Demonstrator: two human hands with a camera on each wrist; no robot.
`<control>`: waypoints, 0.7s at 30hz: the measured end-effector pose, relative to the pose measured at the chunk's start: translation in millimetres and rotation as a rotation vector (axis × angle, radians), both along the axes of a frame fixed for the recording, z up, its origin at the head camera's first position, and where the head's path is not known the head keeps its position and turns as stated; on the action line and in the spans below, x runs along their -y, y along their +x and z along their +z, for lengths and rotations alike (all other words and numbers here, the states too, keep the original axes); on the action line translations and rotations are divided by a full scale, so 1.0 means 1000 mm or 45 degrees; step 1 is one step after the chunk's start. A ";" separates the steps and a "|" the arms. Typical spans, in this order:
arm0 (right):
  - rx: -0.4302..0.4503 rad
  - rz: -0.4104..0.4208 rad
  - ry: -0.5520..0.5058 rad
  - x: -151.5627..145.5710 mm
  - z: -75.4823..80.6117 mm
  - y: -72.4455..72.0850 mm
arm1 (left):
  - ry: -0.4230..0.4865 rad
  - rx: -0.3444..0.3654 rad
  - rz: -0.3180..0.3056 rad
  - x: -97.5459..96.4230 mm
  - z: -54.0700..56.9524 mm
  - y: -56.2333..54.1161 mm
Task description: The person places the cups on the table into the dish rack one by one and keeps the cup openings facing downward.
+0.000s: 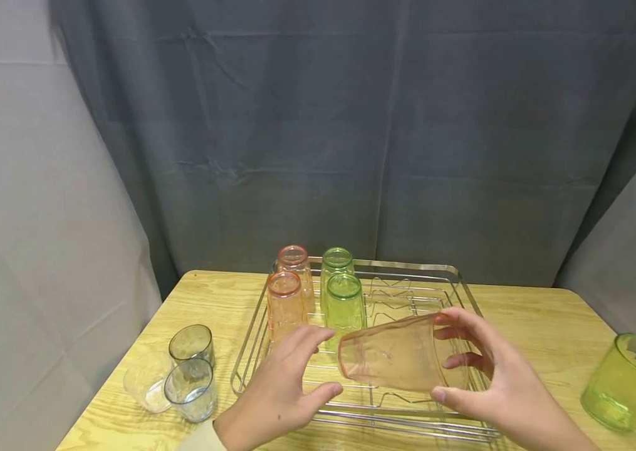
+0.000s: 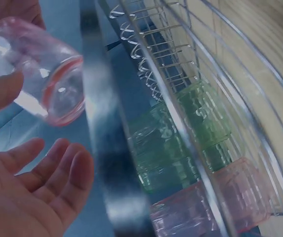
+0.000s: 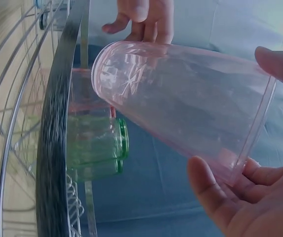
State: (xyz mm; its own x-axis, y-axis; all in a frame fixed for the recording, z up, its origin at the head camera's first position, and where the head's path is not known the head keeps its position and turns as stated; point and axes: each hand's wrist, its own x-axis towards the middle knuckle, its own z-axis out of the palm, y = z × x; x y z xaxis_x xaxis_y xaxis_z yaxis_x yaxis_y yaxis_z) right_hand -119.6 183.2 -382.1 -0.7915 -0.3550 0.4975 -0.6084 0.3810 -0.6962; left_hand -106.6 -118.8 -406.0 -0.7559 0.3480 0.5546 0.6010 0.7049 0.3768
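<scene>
A pinkish-orange tumbler (image 1: 391, 354) lies tilted on its side in the air over the wire dish rack (image 1: 419, 267). My right hand (image 1: 500, 379) grips it at the wide rim, thumb on the near side and fingers on the far side. My left hand (image 1: 281, 388) is beside its narrow base, with thumb and fingers spread apart. In the left wrist view a gap shows between the left fingers (image 2: 80, 170) and the tumbler (image 2: 38, 69). Two orange tumblers (image 1: 286, 307) and two green tumblers (image 1: 346, 307) stand upside down in the rack's left part.
Left of the rack, a smoky glass (image 1: 190, 344), a bluish glass (image 1: 190, 391) and a clear glass (image 1: 148, 382) stand on the wooden table (image 1: 216, 291). A yellow-green pitcher-like vessel (image 1: 616, 385) stands at the right edge. Dark curtain (image 1: 295, 156) hangs behind.
</scene>
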 end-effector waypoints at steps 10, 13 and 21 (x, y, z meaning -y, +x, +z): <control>0.000 0.208 -0.119 0.007 -0.004 -0.001 | -0.076 0.131 0.016 -0.003 -0.005 -0.002; -0.008 0.237 -0.136 0.008 -0.006 -0.001 | -0.090 0.142 -0.002 -0.002 -0.007 -0.002; 0.024 0.248 -0.141 0.009 -0.008 -0.002 | -0.084 0.149 0.009 -0.002 -0.008 -0.001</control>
